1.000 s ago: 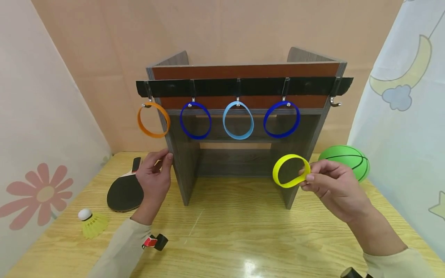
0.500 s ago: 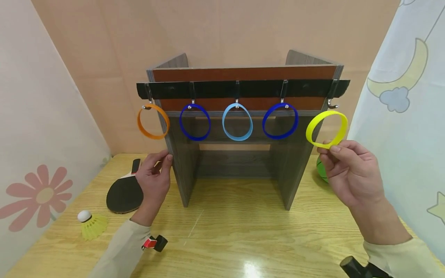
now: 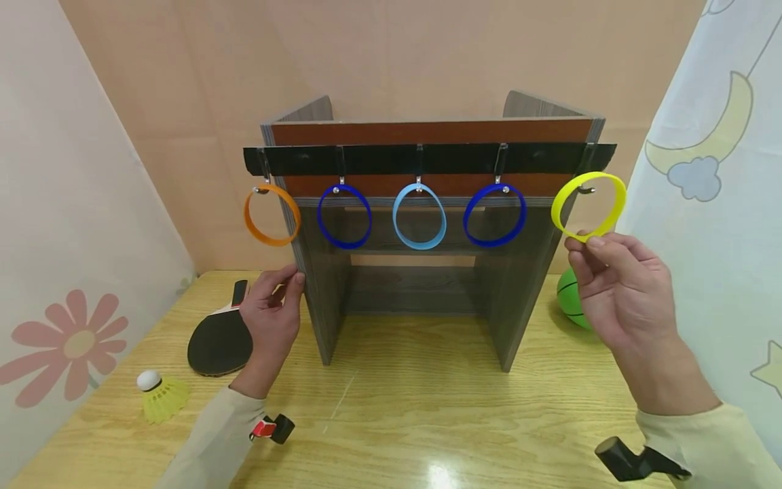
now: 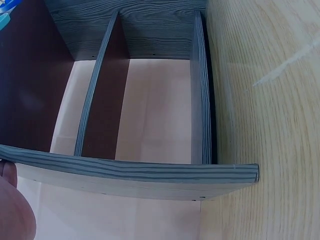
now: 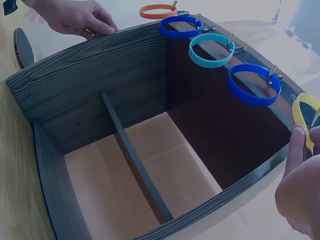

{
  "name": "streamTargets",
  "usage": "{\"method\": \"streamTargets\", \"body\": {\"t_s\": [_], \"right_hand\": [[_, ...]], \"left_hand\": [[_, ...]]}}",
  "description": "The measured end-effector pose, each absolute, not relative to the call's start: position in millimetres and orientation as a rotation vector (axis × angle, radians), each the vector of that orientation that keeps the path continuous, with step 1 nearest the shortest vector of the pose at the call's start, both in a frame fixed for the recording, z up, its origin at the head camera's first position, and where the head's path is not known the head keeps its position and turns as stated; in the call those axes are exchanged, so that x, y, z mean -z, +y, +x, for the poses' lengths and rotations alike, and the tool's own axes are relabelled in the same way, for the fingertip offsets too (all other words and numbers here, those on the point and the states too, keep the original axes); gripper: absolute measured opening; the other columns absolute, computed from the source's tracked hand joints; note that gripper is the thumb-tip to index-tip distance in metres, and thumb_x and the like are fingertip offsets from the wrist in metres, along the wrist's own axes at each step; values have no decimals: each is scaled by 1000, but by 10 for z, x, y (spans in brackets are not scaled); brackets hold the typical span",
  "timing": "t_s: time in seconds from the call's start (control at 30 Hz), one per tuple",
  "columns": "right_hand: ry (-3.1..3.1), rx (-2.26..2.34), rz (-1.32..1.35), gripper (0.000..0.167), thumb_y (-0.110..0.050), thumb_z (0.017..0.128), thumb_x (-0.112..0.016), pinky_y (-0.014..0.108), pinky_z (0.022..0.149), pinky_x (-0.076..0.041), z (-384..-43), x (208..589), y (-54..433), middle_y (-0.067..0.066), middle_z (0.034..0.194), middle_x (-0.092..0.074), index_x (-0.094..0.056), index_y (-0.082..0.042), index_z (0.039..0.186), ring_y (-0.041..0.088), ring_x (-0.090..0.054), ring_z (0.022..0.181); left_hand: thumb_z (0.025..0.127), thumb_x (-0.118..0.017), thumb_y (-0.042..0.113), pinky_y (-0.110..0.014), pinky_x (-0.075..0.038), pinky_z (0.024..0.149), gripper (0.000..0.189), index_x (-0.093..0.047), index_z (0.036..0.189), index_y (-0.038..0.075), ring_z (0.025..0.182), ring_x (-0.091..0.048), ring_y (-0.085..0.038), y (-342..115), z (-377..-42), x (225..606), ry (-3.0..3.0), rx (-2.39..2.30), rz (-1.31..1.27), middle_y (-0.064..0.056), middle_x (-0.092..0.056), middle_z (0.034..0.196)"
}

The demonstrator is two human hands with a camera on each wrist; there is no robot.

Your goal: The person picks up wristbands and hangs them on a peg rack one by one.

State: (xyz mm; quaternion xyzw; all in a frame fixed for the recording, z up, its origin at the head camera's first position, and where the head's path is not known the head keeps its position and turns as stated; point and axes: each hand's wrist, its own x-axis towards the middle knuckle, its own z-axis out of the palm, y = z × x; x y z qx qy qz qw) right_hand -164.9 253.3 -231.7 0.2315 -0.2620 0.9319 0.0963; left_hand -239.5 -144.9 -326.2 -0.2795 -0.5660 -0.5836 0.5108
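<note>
My right hand [image 3: 629, 299] pinches the bottom of a yellow wristband [image 3: 556, 210] between thumb and fingers. It is held up at the rightmost metal hook [image 3: 588, 191], whose tip shows through the loop in the head view. Along the black strip [image 3: 379, 160], other hooks carry an orange wristband [image 3: 247, 217], two dark blue wristbands [image 3: 320, 221] and a light blue wristband [image 3: 397, 221]. My left hand [image 3: 271, 312] grips the left side edge of the grey wooden shelf [image 3: 427, 130] with thumb and fingertips. In the left wrist view that hand is mostly cut off.
A green ball [image 3: 569, 299] lies behind my right hand, partly hidden by it. To the left on the wooden table [image 3: 427, 407] are a black table tennis paddle [image 3: 216, 343] and a yellow shuttlecock [image 3: 165, 397]. Patterned cloth walls flank both sides.
My right hand has carried the yellow wristband up and right, from before the shelf's right panel to the rightmost hook. The left hand keeps its place on the shelf edge.
</note>
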Motion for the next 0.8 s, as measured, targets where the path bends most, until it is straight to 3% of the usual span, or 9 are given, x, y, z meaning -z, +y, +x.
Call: {"method": "streamTargets", "body": {"t_s": [0.23,0.8], "right_hand": [[-820,-2738,561,17,17,92,-45,35,74,-55,-1686,2362,2528,26,89,-66,-62,17,87,35,-67,79],[-936,-2712,645,20,19,91,-44,36,78,-53,-1726,2474,2472,24,93,-65,-64,17,91,34,-67,82]], "left_hand": [[81,-67,-12,-23,-54,74,11,-66,91,-17,77,-61,-13,-1441,-2396,3257,-1360,1411,-675,-18,-63,79],[79,-66,-17,-22,-54,73,11,-66,91,-17,76,-61,-13,-1486,-2399,3280,-1380,1394,-662,-22,-62,78]]}}
